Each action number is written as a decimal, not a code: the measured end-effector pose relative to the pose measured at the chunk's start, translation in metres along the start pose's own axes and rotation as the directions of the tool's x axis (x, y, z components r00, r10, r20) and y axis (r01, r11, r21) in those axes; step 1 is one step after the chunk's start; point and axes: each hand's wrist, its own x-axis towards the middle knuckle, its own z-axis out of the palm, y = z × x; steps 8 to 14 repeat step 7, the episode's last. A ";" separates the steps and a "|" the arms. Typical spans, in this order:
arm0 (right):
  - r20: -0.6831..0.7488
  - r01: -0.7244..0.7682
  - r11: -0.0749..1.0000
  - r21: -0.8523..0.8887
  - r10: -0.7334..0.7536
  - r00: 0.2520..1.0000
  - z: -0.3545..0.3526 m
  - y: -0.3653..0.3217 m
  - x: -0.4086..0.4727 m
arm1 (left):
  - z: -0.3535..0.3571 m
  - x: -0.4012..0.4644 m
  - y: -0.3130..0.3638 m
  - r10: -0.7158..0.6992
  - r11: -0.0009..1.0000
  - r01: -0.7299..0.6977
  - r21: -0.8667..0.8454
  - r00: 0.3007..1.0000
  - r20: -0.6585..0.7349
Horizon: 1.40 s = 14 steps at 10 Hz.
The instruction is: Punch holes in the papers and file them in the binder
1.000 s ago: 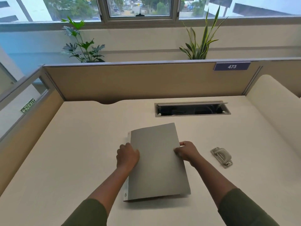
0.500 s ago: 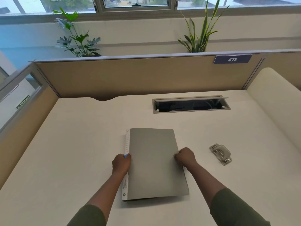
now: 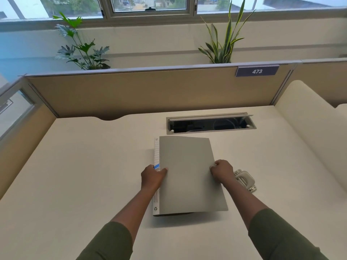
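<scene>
Grey card cover of the binder [image 3: 189,175] faces up; the binder lies flat mid-desk, long axis running from the near edge toward the far edge, spine side to the left. White spine strip with ruled lines and a blue band shows along its left edge.

Left hand [image 3: 153,176] sits on the spine edge, fingers curled over it, thumb on the cover. Clamped on the binder, seemingly to pin it so it does not slide.

Right hand [image 3: 220,172] grips the cover's free right edge, fingertips pinched on it. The cover's far right corner looks slightly bowed and a dark gap shows under the near edge, so the cover is likely being lifted open. One hand anchors, the other peels: sensible for a light folder on a smooth top.

Hole punch [image 3: 245,180], metal, rests on the desk [image 3: 84,166] just beside the right hand, partly hidden behind the wrist. Close to the working side, probably for easy reach.

No loose papers visible; whether sheets lie inside the binder cannot be told.

Cable tray [image 3: 210,123] is recessed in the desk near the far edge, lid raised, just beyond the binder's far end. Partition [image 3: 131,91] closes off the far edge; label reads 473 [image 3: 256,71]. Two potted plants stand behind it.

Judgement: task at its start, with nothing punched or filed as far as shows.
</scene>
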 end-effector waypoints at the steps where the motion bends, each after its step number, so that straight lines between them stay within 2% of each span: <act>1: 0.005 0.003 0.999 -0.049 -0.003 1.000 -0.004 0.003 0.010 | 0.014 0.005 0.006 -0.038 0.999 0.038 0.017 0.999 0.009; 4: 0.099 0.081 0.984 -0.159 -0.065 0.993 0.001 0.021 0.020 | 0.026 0.002 0.005 -0.053 0.989 0.048 0.137 0.998 0.038; 5: 0.117 0.122 0.971 -0.206 -0.099 0.988 -0.004 0.017 0.018 | 0.022 0.002 0.009 0.035 0.973 -0.036 0.230 0.999 0.008; 6: 0.079 0.194 0.911 -0.364 -0.178 0.981 -0.011 0.008 0.010 | 0.018 0.002 0.014 0.260 0.903 -0.214 0.374 0.962 -0.078; 7: -0.011 0.259 0.844 -0.469 -0.298 0.954 -0.017 -0.006 0.001 | 0.010 0.000 0.023 0.477 0.769 -0.367 0.524 0.874 -0.087; 14: -0.011 0.259 0.844 -0.469 -0.298 0.954 -0.017 -0.006 0.001 | 0.010 0.000 0.023 0.477 0.769 -0.367 0.524 0.874 -0.087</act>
